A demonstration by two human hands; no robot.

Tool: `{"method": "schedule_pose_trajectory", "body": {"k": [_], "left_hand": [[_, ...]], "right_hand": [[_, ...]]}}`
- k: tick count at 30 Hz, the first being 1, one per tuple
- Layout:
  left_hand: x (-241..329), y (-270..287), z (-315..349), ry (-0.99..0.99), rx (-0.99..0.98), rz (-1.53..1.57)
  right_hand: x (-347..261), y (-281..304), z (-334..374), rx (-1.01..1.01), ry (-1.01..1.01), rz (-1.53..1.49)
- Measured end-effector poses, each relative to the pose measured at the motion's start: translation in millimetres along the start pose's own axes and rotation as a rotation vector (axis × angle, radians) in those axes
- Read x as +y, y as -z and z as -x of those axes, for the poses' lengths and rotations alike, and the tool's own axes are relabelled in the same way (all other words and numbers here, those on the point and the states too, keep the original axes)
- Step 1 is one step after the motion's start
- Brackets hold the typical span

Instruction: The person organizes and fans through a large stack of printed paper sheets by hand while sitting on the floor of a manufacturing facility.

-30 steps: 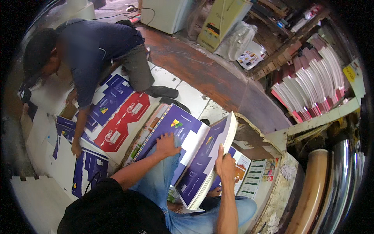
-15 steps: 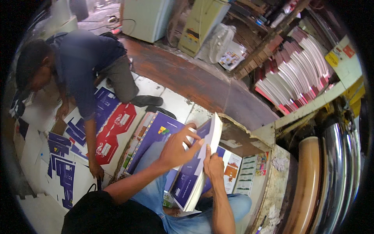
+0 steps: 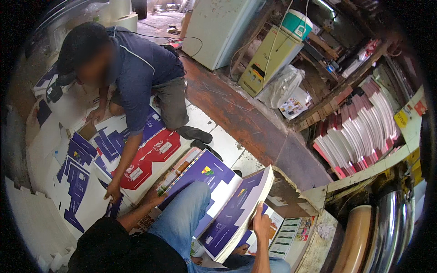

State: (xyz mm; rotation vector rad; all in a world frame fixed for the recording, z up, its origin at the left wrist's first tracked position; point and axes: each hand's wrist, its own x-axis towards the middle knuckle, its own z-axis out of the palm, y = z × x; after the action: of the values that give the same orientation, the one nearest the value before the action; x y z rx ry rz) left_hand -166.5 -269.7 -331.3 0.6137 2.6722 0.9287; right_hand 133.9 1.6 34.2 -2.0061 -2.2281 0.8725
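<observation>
Right hand (image 3: 261, 224) grips the printed stack (image 3: 236, 218) by its right edge.

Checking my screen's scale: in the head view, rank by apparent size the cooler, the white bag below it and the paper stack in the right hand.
1. Paper stack
2. White bag
3. Cooler

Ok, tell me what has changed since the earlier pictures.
The left hand has swung left and down, away from the thick stack of purple-and-white printed sheets, to the left edge of the flat purple-and-white sheet; whether it grips is unclear. Purple cut pieces left of the co-worker's hand lie more spread out. The right hand still holds the tilted stack.
</observation>
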Motion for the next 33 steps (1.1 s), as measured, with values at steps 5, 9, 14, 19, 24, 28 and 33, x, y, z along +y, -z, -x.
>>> {"method": "schedule_pose_trajectory", "body": {"k": [5,9,14,19,24,28,33], "left_hand": [[-47,-2,11,-0.029,-0.712,0.126],[-23,19,23,0.016,-0.642,0.010],[-56,-30,11,-0.176,-0.488,0.062],[-58,-31,13,-0.143,-0.477,0.027],[-2,36,30,-0.092,-0.505,0.013],[3,48,30,-0.053,-0.498,0.010],[-12,34,24,-0.027,-0.505,0.023]], "right_hand": [[6,-2,14,-0.005,0.046,0.004],[10,-15,18,-0.092,0.041,-0.226],[-12,-46,29,0.081,0.152,-0.020],[-58,-74,50,0.158,0.186,0.029],[-65,-110,59,0.226,0.286,0.010],[-35,-134,54,0.303,0.278,-0.360],[-5,-145,48,0.384,0.296,-0.686]]}}
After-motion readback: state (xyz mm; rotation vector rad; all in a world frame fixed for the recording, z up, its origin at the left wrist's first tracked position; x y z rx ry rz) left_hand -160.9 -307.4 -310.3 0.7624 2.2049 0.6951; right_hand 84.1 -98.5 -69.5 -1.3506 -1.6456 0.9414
